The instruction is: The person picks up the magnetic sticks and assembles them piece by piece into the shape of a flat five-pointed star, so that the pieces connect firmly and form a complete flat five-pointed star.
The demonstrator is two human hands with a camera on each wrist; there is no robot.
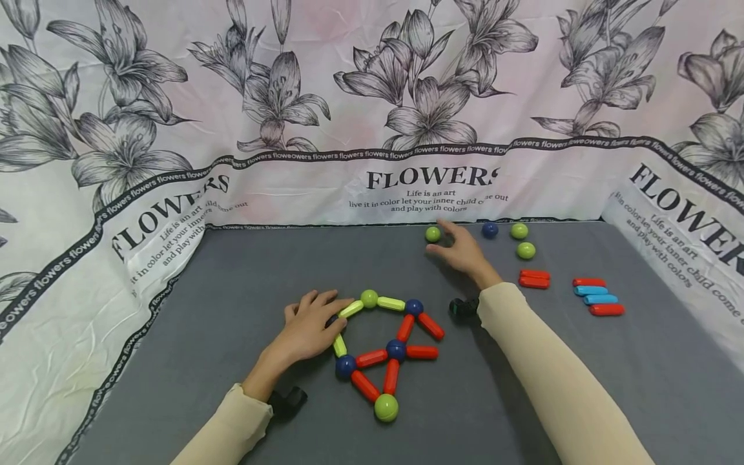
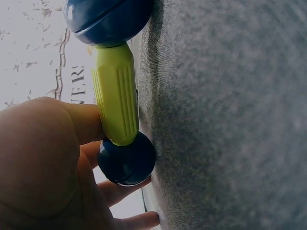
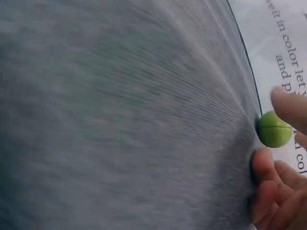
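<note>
My left hand (image 1: pixel 309 328) holds a dark blue ball (image 2: pixel 127 160) at the left corner of a ball-and-rod figure, its thumb against a yellow-green rod (image 2: pixel 115 96) and its fingers around the ball's far side. That rod runs to another blue ball (image 1: pixel 345 366). Red rods (image 1: pixel 371 358) link it to the middle blue ball (image 1: pixel 396 349) and a green ball (image 1: pixel 386 407). At the table's back edge, my right hand (image 1: pixel 462 250) spreads thumb and fingers beside a loose green ball (image 1: pixel 433 234). The right wrist view shows this green ball (image 3: pixel 274 129) between thumb and fingers, not gripped.
Right of the right hand lie a blue ball (image 1: pixel 490 230) and two green balls (image 1: pixel 519 230). Nearer are a pair of red rods (image 1: pixel 534 279) and a row of red and blue rods (image 1: pixel 599 296). A flowered cloth (image 1: pixel 302 190) rises behind the grey table (image 1: pixel 261 258).
</note>
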